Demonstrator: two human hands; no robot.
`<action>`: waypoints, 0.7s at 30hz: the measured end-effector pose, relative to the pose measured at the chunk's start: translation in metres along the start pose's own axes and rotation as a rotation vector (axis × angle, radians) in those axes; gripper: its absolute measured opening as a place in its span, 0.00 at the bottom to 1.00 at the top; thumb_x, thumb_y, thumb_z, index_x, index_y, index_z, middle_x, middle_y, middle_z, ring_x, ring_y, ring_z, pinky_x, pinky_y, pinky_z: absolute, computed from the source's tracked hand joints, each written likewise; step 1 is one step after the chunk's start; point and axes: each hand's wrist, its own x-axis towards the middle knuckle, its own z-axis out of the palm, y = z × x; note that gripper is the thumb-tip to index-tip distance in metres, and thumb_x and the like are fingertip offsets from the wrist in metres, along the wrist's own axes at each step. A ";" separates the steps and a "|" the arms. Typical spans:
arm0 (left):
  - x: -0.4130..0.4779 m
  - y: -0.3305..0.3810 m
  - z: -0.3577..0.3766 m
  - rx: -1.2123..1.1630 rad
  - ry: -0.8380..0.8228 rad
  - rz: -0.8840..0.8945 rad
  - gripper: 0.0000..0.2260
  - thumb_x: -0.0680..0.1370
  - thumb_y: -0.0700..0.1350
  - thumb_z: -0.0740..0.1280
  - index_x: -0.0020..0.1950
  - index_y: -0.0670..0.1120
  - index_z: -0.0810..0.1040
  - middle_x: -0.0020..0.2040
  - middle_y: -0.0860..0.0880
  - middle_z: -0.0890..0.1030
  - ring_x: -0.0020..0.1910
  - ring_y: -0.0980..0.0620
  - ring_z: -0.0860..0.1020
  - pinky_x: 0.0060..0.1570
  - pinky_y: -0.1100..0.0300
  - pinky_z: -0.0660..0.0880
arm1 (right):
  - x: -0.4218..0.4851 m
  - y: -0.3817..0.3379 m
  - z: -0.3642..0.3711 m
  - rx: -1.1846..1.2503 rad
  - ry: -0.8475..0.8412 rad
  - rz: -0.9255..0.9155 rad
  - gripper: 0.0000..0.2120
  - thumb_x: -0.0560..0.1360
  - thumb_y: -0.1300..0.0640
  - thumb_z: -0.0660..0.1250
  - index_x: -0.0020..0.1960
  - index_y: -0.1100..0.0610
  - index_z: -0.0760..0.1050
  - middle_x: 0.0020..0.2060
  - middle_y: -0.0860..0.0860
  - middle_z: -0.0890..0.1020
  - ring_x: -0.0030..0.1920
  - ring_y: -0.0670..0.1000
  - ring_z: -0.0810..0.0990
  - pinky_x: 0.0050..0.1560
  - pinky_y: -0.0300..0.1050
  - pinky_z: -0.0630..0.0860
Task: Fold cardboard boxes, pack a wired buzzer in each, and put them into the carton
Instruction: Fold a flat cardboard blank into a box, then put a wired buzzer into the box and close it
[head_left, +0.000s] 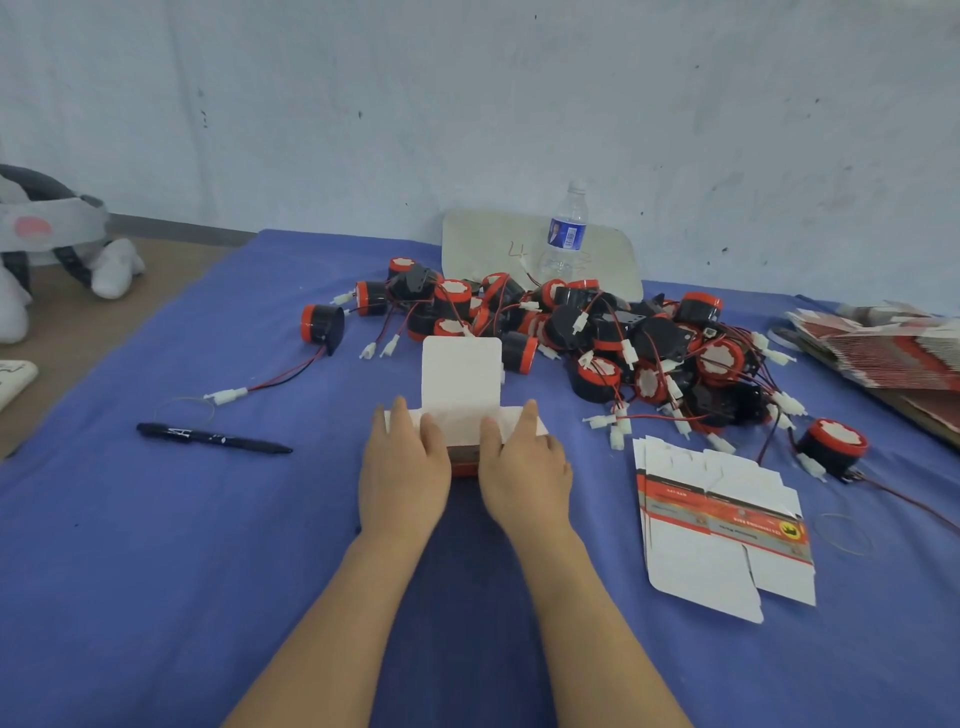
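Observation:
A small white and red cardboard box (461, 384) stands on the blue cloth at the middle, its top flap upright. My left hand (405, 473) grips its left side and my right hand (524, 467) grips its right side, thumbs pressing the inner flaps. Behind it lies a heap of black and red wired buzzers (597, 327). One buzzer (322, 322) lies apart to the left, another buzzer (834, 447) to the right. Flat unfolded boxes (722, 525) lie right of my hands. The carton is not in view.
A black marker pen (213, 438) lies left of my hands. A water bottle (566, 234) stands at the back by a white board (493, 249). A stack of flat boxes (883, 348) sits at the right edge. A rubber band (844, 532) lies near the right.

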 end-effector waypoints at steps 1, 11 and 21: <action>0.000 -0.001 -0.001 0.102 -0.023 -0.023 0.24 0.83 0.53 0.49 0.77 0.44 0.55 0.78 0.42 0.53 0.76 0.43 0.55 0.72 0.48 0.55 | 0.001 0.000 0.000 0.020 -0.038 0.029 0.31 0.82 0.41 0.45 0.79 0.56 0.44 0.76 0.60 0.56 0.77 0.60 0.50 0.75 0.57 0.48; 0.009 -0.006 -0.007 0.187 -0.075 -0.044 0.11 0.80 0.47 0.55 0.54 0.43 0.73 0.61 0.44 0.74 0.62 0.43 0.70 0.71 0.40 0.54 | 0.005 0.000 -0.002 0.013 -0.068 -0.021 0.27 0.81 0.39 0.47 0.59 0.56 0.76 0.70 0.58 0.67 0.72 0.60 0.61 0.72 0.60 0.56; 0.026 -0.013 -0.036 -0.549 0.535 -0.182 0.20 0.76 0.29 0.55 0.67 0.40 0.69 0.76 0.46 0.54 0.69 0.53 0.62 0.41 0.85 0.58 | 0.039 -0.028 0.006 0.348 0.077 -0.098 0.21 0.82 0.53 0.56 0.75 0.53 0.61 0.72 0.55 0.65 0.64 0.57 0.72 0.61 0.52 0.72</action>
